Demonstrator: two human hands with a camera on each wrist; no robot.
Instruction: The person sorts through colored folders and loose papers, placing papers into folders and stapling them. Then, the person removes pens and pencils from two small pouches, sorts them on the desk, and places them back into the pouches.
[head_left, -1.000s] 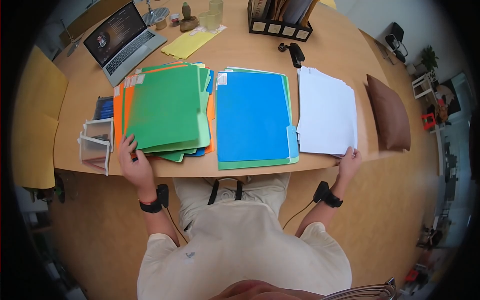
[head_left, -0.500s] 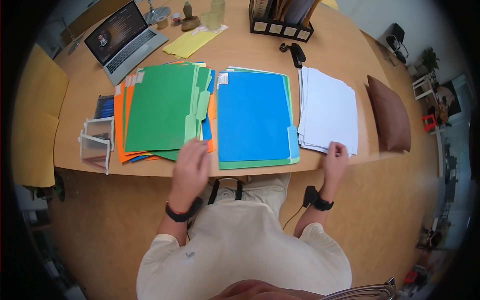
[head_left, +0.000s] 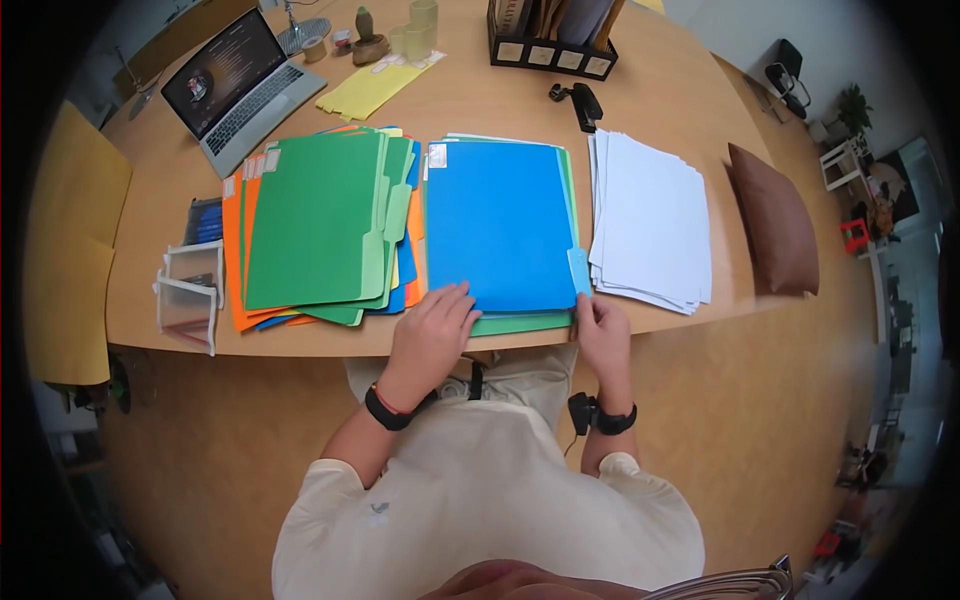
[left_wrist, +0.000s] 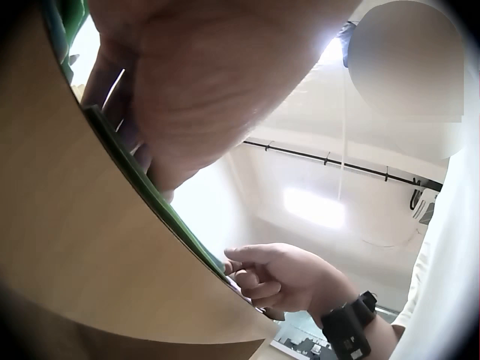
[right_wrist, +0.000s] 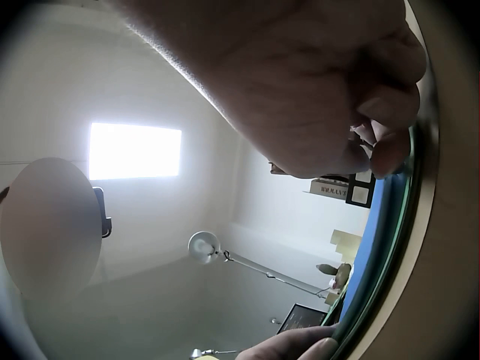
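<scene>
In the head view a blue folder (head_left: 505, 225) tops the middle stack, with a green folder (head_left: 525, 324) showing below its near edge. My left hand (head_left: 433, 335) touches the stack's near left corner, its fingers extended over the blue folder's edge. At the near right corner, my right hand (head_left: 604, 335) pinches the blue folder by its edge, beside the light blue tab (head_left: 579, 270). The left wrist view also shows this right hand (left_wrist: 281, 274), its fingers curled at the stack's edge.
Left of the middle stack lies a pile of green and orange folders (head_left: 315, 220); to the right, a stack of white paper (head_left: 652, 220) and a brown cushion (head_left: 775, 220). Behind are a laptop (head_left: 235, 90), a black stapler (head_left: 584, 105) and a file box (head_left: 553, 52). Zip pouches (head_left: 190, 290) sit far left.
My left hand has moved right from the green folders to the blue folder. My right hand has left the white paper and moved left to the blue folder's corner. Both piles look straighter.
</scene>
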